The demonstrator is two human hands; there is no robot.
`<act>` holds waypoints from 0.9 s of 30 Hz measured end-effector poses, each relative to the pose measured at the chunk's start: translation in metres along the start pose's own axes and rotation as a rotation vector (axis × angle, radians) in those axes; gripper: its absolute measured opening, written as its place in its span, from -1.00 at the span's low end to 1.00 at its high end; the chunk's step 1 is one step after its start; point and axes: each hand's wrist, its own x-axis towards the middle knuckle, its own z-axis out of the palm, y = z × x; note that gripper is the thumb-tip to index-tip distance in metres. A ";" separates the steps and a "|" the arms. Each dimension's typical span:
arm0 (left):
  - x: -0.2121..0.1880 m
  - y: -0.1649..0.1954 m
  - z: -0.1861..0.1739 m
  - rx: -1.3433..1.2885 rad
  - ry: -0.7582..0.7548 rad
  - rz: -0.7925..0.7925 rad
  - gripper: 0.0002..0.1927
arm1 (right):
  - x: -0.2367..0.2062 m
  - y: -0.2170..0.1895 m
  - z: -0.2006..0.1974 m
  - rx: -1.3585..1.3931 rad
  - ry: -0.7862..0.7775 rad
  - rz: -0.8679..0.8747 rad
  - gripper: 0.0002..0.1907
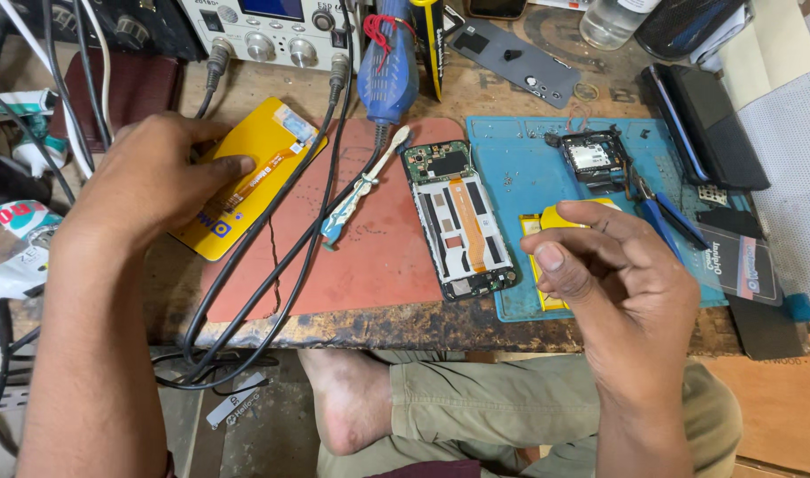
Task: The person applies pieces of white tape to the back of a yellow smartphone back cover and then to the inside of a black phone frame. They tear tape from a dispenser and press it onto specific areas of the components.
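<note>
My left hand (153, 181) lies on the left end of a yellow display panel (263, 150) with an orange flex cable, index finger pressed on its face. The panel rests partly on a red mat (369, 257). My right hand (621, 274) hovers over the front of a blue work mat (511, 177), fingers curled and thumb against the index finger. A flat yellow piece (546, 283) shows under and behind it; I cannot tell whether the hand holds it. An opened phone frame (460, 221) with bare circuit boards lies between the mats.
A white and blue pry tool (360, 190) lies on the red mat, crossed by black cables (281, 257). A blue hot-air handle (387, 71) and a rework station (272, 31) stand behind. On the blue mat are a small board module (593, 158) and blue-handled cutters (666, 217). Black phones (706, 124) lie at the right.
</note>
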 end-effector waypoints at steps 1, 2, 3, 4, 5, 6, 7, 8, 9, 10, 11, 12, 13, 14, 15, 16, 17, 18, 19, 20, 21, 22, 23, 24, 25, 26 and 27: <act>-0.002 -0.001 0.003 0.030 0.026 0.034 -0.50 | -0.003 0.001 0.003 -0.071 0.015 -0.021 -0.59; -0.003 -0.003 0.005 0.061 0.055 0.068 -0.51 | -0.004 0.001 0.007 -0.142 0.029 -0.045 -0.57; -0.004 -0.003 0.006 0.091 0.085 0.102 -0.52 | -0.006 0.002 0.011 -0.264 0.018 -0.043 -0.54; -0.005 -0.003 0.008 0.085 0.087 0.092 -0.52 | -0.010 0.001 0.017 -0.386 0.007 -0.039 -0.50; -0.006 -0.002 0.010 0.079 0.090 0.082 -0.51 | -0.014 0.002 0.024 -0.508 -0.005 -0.035 -0.46; -0.008 0.001 0.011 0.074 0.095 0.072 -0.51 | -0.014 0.003 0.031 -0.620 -0.018 -0.136 -0.40; -0.010 0.004 0.010 0.091 0.113 0.080 -0.51 | -0.014 0.004 0.040 -0.731 -0.031 -0.235 -0.33; -0.014 0.008 0.008 0.109 0.128 0.088 -0.51 | -0.015 0.005 0.047 -0.841 -0.046 -0.332 -0.26; -0.018 0.013 0.006 0.126 0.146 0.096 -0.51 | -0.015 0.005 0.054 -0.888 -0.056 -0.279 -0.21; -0.023 0.020 0.003 0.131 0.211 0.116 -0.51 | -0.013 0.007 0.062 -0.934 -0.064 -0.228 -0.16; -0.029 0.028 0.002 0.135 0.273 0.138 -0.52 | -0.010 0.008 0.067 -0.979 -0.072 -0.175 -0.10; -0.036 0.036 0.000 0.140 0.335 0.159 -0.53 | -0.008 0.008 0.069 -1.000 -0.052 -0.185 -0.09; -0.043 0.045 -0.002 0.048 0.338 0.130 -0.55 | -0.006 0.008 0.071 -1.022 -0.032 -0.196 -0.08; -0.052 0.053 -0.003 -0.044 0.341 0.100 -0.58 | -0.004 0.008 0.072 -1.043 -0.013 -0.207 -0.07; -0.059 0.062 0.000 -0.138 0.344 0.070 -0.60 | -0.001 0.008 0.073 -1.010 0.000 -0.175 -0.07; -0.066 0.071 0.005 -0.266 0.360 0.064 -0.60 | 0.001 0.008 0.071 -0.977 0.012 -0.142 -0.07; -0.073 0.079 0.010 -0.395 0.371 0.057 -0.60 | 0.001 0.007 0.070 -0.944 0.022 -0.107 -0.07; -0.078 0.086 0.016 -0.524 0.384 0.051 -0.59 | 0.000 0.006 0.067 -0.936 0.058 -0.127 -0.08; -0.081 0.093 0.023 -0.668 0.380 0.067 -0.57 | -0.001 0.006 0.063 -0.927 0.095 -0.152 -0.09; -0.082 0.100 0.032 -0.812 0.375 0.081 -0.56 | -0.003 0.005 0.058 -0.918 0.129 -0.177 -0.11; -0.082 0.106 0.041 -0.955 0.367 0.091 -0.54 | -0.006 0.003 0.052 -0.693 0.093 -0.073 -0.14; -0.079 0.113 0.051 -1.101 0.341 0.056 -0.51 | -0.010 0.002 0.044 -0.467 0.058 0.032 -0.17; -0.075 0.120 0.060 -1.246 0.314 0.021 -0.47 | -0.012 0.002 0.037 -0.240 0.023 0.134 -0.21; -0.071 0.126 0.069 -1.393 0.289 -0.012 -0.44 | -0.015 0.001 0.029 0.062 -0.040 0.249 -0.22; -0.066 0.132 0.076 -1.525 0.222 -0.076 -0.42 | -0.017 0.002 0.023 0.365 -0.099 0.360 -0.23; -0.062 0.137 0.082 -1.654 0.149 -0.142 -0.40 | -0.018 0.003 0.018 0.669 -0.155 0.469 -0.22; -0.058 0.142 0.089 -1.779 0.073 -0.211 -0.37 | -0.019 0.006 0.017 0.805 -0.207 0.546 -0.22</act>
